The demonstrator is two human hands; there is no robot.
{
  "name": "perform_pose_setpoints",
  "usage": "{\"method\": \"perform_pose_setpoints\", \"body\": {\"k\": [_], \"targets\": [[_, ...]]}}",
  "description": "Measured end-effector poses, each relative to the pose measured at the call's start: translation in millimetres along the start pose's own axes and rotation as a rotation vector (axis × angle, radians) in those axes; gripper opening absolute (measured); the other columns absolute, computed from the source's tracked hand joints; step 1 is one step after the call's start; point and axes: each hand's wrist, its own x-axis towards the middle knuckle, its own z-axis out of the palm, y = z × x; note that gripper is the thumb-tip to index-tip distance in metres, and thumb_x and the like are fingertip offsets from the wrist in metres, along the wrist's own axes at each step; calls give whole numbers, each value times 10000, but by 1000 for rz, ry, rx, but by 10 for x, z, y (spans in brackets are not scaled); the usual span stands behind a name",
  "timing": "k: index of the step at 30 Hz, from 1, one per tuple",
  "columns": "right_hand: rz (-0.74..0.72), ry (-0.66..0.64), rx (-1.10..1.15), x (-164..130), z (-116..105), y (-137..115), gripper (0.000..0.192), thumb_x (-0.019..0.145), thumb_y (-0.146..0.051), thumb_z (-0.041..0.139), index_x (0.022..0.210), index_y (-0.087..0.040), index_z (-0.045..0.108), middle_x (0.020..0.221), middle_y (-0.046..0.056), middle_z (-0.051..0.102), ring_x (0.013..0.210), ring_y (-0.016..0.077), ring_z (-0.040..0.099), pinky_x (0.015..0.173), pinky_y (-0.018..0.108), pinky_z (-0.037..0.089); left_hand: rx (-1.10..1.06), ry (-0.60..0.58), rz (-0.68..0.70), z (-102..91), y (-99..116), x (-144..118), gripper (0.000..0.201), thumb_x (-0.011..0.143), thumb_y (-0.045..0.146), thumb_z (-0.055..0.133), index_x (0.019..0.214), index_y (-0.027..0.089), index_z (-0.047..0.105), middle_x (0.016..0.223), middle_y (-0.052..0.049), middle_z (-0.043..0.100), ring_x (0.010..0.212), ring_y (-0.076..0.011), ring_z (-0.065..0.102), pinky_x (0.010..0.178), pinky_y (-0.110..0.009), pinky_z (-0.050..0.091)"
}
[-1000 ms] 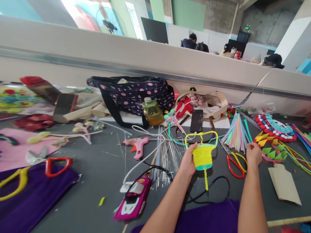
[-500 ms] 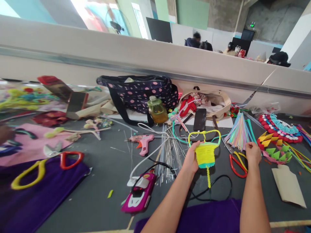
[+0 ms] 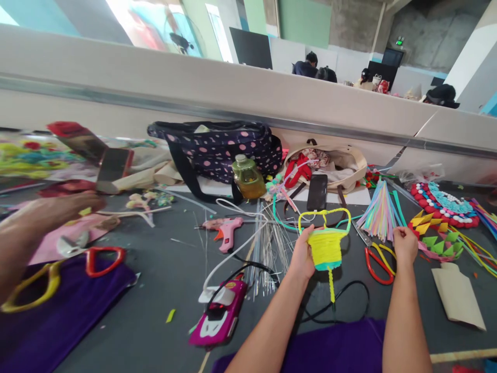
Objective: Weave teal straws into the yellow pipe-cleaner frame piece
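— What is different now near the red-handled scissors on the left?

— Another person's arm comes in from the left edge, blurred, its hand above those scissors and over the pink sheet. A second ago it is not in view; half a second ago only a dark tip shows at the edge.

— And the person's own hands?

— No clear change. The whole view only swings a little to the side and back.

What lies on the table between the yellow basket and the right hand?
In the head view, red-and-yellow scissors lie between the yellow basket, held by the left hand, and the right hand.
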Motion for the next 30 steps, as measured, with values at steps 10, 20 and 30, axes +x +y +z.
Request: {"method": "perform_pose_setpoints", "body": {"k": [10, 20, 30], "targets": [[-30, -57, -19, 9, 44, -2, 351, 753, -428, 485, 863, -171, 698, 770, 78, 691, 702, 215, 597, 624, 283, 396, 35, -19, 70, 21, -22, -45, 301, 829, 368, 558, 893, 94, 664, 711, -104, 717, 621, -235, 686, 608, -341, 542], [-12, -206, -292, -89, 105, -108, 234, 787, -364, 533, 807, -223, 718, 799, 76, 684, 743, 210, 619, 629, 275, 401, 41, -40, 60, 19, -22, -44, 302, 816, 380, 575, 882, 99, 664, 726, -105, 716, 674, -255, 695, 664, -369, 547], [69, -58, -404, 10, -40, 16, 350, 885, -319, 402, 1097, -183, 646, 1032, 141, 645, 929, 256, 620, 717, 336, 450, 51, -38, 46, 10, -11, -47, 301, 824, 383, 566, 891, 104, 656, 746, -110, 723, 700, -258, 699, 690, -374, 548]]}}
